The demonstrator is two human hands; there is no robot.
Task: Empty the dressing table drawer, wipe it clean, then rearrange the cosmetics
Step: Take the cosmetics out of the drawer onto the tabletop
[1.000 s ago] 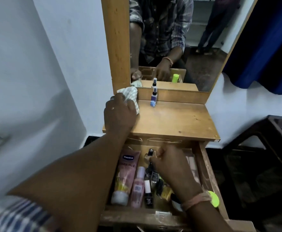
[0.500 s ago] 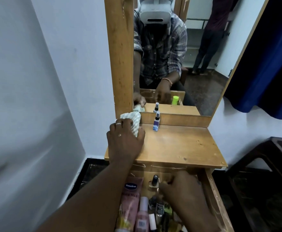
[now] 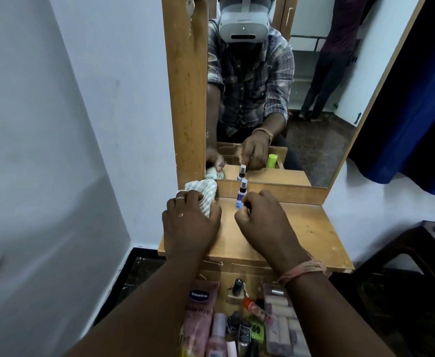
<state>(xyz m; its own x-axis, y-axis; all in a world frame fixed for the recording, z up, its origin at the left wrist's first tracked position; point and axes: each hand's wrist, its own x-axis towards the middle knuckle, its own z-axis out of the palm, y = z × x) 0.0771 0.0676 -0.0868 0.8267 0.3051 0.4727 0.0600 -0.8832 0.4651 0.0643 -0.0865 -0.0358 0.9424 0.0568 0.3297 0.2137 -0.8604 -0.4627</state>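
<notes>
Left hand [image 3: 190,222] gripping cloth [image 3: 204,193], right hand [image 3: 265,222] pinching small dark item, unidentifiable.

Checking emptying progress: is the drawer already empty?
No, the drawer still holds a Vaseline tube, a nail polish bottle and other cosmetics, while only one small spray bottle stands on the tabletop.

Both forearms reach forward side by side over the wooden shelf [image 3: 301,228]. The left hand [image 3: 189,222], a ring on one finger, lies palm-down at the shelf's left end, fingers curled. The right hand [image 3: 268,220], thread band at its wrist, hovers mid-shelf with fingertips pinched together.
</notes>
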